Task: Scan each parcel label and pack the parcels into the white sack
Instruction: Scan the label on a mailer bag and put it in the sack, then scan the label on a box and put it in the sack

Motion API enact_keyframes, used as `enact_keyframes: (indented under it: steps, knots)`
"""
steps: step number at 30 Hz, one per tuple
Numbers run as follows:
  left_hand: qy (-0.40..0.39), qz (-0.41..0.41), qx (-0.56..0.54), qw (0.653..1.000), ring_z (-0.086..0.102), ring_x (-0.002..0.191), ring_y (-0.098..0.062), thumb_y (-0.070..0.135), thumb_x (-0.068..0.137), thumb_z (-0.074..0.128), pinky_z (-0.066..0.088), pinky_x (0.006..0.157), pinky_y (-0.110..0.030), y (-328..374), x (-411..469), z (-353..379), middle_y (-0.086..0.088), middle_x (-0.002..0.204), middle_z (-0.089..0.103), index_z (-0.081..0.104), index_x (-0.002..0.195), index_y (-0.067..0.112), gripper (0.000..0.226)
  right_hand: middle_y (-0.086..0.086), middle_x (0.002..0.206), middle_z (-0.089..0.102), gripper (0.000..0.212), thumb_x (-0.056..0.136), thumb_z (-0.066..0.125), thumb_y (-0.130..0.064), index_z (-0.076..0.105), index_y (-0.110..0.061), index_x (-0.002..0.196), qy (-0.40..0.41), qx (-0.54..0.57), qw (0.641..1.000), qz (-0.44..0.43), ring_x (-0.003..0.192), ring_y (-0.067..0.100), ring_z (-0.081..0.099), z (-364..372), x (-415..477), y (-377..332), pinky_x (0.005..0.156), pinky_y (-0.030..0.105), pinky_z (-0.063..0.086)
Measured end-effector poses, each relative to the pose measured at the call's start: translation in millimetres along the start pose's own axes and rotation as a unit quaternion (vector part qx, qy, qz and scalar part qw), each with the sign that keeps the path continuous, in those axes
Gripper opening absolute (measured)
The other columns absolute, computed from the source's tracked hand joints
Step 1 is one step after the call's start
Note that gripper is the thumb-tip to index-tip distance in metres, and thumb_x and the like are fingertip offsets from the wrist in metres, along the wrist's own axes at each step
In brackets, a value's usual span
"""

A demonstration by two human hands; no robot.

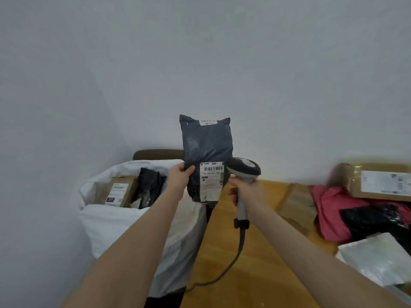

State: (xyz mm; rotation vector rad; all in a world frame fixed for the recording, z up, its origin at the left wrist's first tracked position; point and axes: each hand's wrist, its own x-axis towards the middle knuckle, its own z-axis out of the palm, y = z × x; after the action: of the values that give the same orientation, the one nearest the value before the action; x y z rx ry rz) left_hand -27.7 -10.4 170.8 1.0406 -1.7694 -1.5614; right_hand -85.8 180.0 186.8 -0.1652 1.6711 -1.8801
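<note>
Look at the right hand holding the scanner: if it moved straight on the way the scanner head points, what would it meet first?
Most likely the white label on the dark parcel held up by the left hand. The right hand aims the scanner leftward at it; the exact gap is unclear.

The left hand [179,177] holds a dark parcel [206,147] upright while the right hand [246,192] aims the scanner [243,168] at its label [211,181].
</note>
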Motion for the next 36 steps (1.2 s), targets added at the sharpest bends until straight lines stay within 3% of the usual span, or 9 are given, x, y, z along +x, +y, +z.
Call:
enact_keyframes:
  steps: [7, 10, 14, 16, 18, 20, 23, 26, 36]
  knots:
    - [0.147, 0.078, 0.174, 0.971, 0.059, 0.084, -0.021, 0.018, 0.092, 0.057, 0.042, 0.074, -0.03, -5.7, 102.6, -136.1, 0.001, 0.085, 0.064, 0.066, 0.094, 0.021, 0.01, 0.006, 0.053, 0.065, 0.011, 0.085, 0.069, -0.01, 0.064, -0.001, 0.083, -0.011, 0.005, 0.998, 0.054, 0.041, 0.013, 0.053, 118.1, 57.3, 18.5, 0.045, 0.023, 0.047]
    - [0.071, 0.029, 0.254, 0.964, 0.061, 0.083, -0.026, 0.017, 0.092, 0.058, 0.046, 0.073, -0.034, -38.4, 126.7, -157.3, -0.007, 0.088, 0.067, 0.068, 0.098, 0.012, 0.012, 0.007, 0.052, 0.065, 0.012, 0.084, 0.069, -0.009, 0.065, 0.002, 0.086, 0.019, -0.001, 0.997, 0.075, 0.038, 0.013, 0.052, 134.3, 73.5, 35.2, 0.044, 0.024, 0.046]
    - [-0.051, -0.086, 0.361, 0.927, 0.06, 0.08, -0.031, 0.019, 0.09, 0.061, 0.047, 0.072, -0.036, -88.0, 131.7, -147.7, -0.011, 0.074, 0.061, 0.058, 0.071, 0.011, 0.021, 0.005, 0.051, 0.065, 0.01, 0.084, 0.069, -0.01, 0.065, -0.001, 0.085, 0.064, -0.013, 0.994, 0.091, 0.039, 0.013, 0.053, 132.5, 89.1, 55.9, 0.043, 0.025, 0.045]
    - [-0.043, -0.13, 0.377, 0.916, 0.058, 0.09, -0.033, 0.025, 0.089, 0.062, 0.048, 0.08, -0.039, -93.9, 130.1, -138.9, -0.015, 0.094, 0.063, 0.06, 0.092, 0.007, 0.018, 0.006, 0.052, 0.065, 0.009, 0.084, 0.069, -0.01, 0.065, -0.003, 0.081, 0.078, -0.017, 0.992, 0.096, 0.039, 0.013, 0.053, 126.8, 95.5, 62.8, 0.042, 0.024, 0.044]
    - [-0.005, -0.134, 0.413, 0.901, 0.049, 0.117, -0.038, 0.031, 0.086, 0.065, 0.043, 0.096, -0.047, -91.9, 134.2, -131.8, -0.021, 0.13, 0.049, 0.038, 0.134, 0.005, 0.061, 0.005, 0.052, 0.065, 0.009, 0.084, 0.07, -0.01, 0.065, -0.004, 0.079, 0.095, -0.014, 0.99, 0.104, 0.039, 0.012, 0.054, 120.8, 100.9, 67.4, 0.041, 0.023, 0.044]
    - [0.046, -0.06, 0.476, 0.876, 0.033, 0.132, -0.039, 0.03, 0.086, 0.067, 0.033, 0.106, -0.048, -79.4, 138.6, -121.1, -0.022, 0.146, 0.029, 0.018, 0.146, 0.009, 0.081, 0.005, 0.052, 0.065, 0.008, 0.084, 0.07, -0.011, 0.065, -0.005, 0.08, 0.108, -0.003, 0.987, 0.115, 0.041, 0.013, 0.054, 114.3, 104.3, 69.2, 0.044, 0.025, 0.046]
    - [0.06, 0.077, 0.526, 0.845, 0.027, 0.136, -0.034, 0.024, 0.087, 0.065, 0.028, 0.11, -0.042, -54.0, 145.1, -87.3, -0.018, 0.149, 0.025, 0.018, 0.148, 0.013, 0.077, 0.003, 0.052, 0.064, 0.008, 0.086, 0.068, -0.011, 0.064, -0.006, 0.082, 0.126, 0.011, 0.985, 0.121, 0.042, 0.013, 0.054, 98.3, 105.5, 67.9, 0.045, 0.025, 0.045]
    - [0.014, 0.156, 0.518, 0.841, 0.029, 0.134, -0.031, 0.021, 0.088, 0.06, 0.029, 0.107, -0.039, -36.2, 143.9, -29.1, -0.015, 0.146, 0.03, 0.028, 0.145, 0.013, 0.066, 0.005, 0.052, 0.062, 0.009, 0.087, 0.065, -0.009, 0.063, -0.005, 0.079, 0.157, 0.024, 0.981, 0.115, 0.04, 0.013, 0.051, 67.2, 103.0, 63.7, 0.044, 0.025, 0.044]
    - [-0.307, 0.159, 0.438, 0.83, 0.039, 0.13, -0.025, 0.028, 0.088, 0.064, 0.039, 0.102, -0.036, -39.9, 57.5, 233.6, -0.008, 0.14, 0.038, 0.039, 0.141, 0.017, 0.06, 0.007, 0.05, 0.06, 0.018, 0.084, 0.066, -0.009, 0.061, -0.004, 0.068, 0.354, 0.035, 0.929, 0.096, 0.042, 0.019, 0.051, -131.2, 100.8, 30.2, 0.047, 0.029, 0.043]
